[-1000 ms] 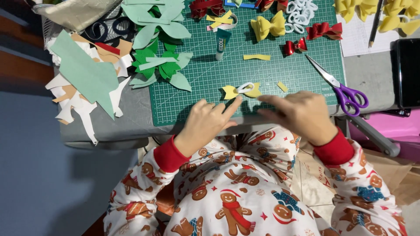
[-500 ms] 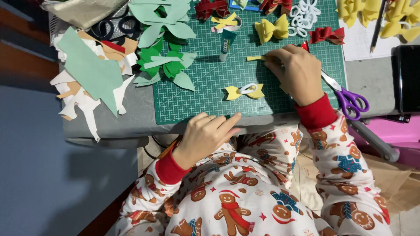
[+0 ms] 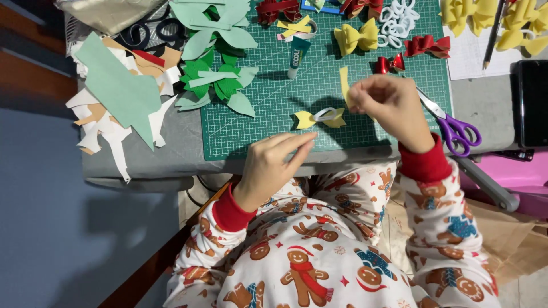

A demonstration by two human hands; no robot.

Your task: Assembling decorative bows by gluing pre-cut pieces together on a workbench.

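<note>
Right hand (image 3: 391, 105) raised, yellow strip (image 3: 344, 82) now upright

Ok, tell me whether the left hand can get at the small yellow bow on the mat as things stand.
Probably yes. The left hand hovers at the near edge of the cutting mat, and the yellow bow lies just beyond its fingertips with bare mat between. The right hand, holding a yellow strip, is off to the side.

You get bright, even light from above; your hands cast soft shadows on the green mat (image 3: 268, 108); the focus is sharp.
</note>
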